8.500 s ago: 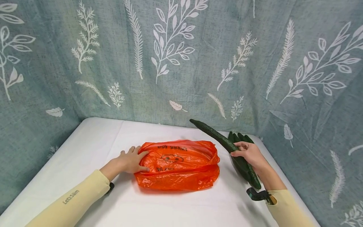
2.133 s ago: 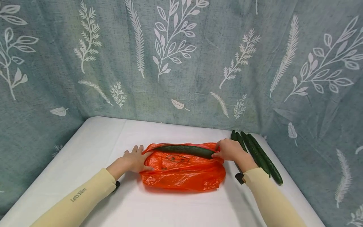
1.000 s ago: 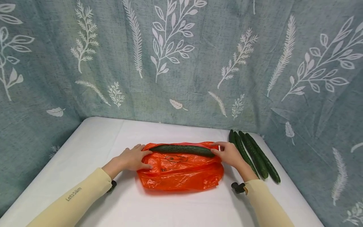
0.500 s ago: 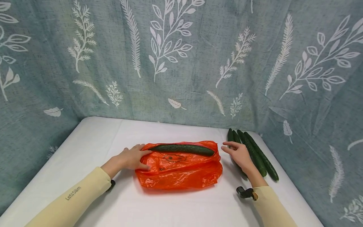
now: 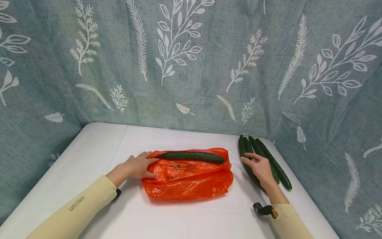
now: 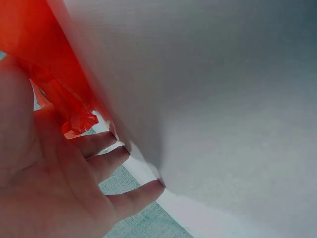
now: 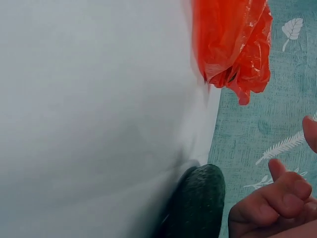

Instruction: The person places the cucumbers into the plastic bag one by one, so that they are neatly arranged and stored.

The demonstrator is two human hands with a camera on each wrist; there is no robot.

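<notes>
An orange-red plastic bag (image 5: 191, 187) with dark print lies in the middle of the table, its mouth spread along the far side. One cucumber (image 5: 192, 156) lies lengthwise in that opening. My left hand (image 5: 136, 167) rests on the bag's left end with fingers spread; the left wrist view shows this hand (image 6: 64, 178) with straight fingers beside the bag (image 6: 39, 34). Over the leftmost of several cucumbers (image 5: 242, 146) at the right hovers my right hand (image 5: 260, 166), holding nothing, fingers loosely bent. In the right wrist view a cucumber's end (image 7: 198, 198) is close by this hand (image 7: 277, 206).
The other cucumbers (image 5: 280, 169) lie side by side near the table's right edge. White cloth covers the table (image 5: 167, 219). A grey-green curtain (image 5: 191, 99) with white leaf prints hangs behind it and along both sides.
Earlier my right hand carried a cucumber from the pile and laid it in the bag. It has since let go and moved right, over the remaining cucumbers. My left hand stays on the bag.
</notes>
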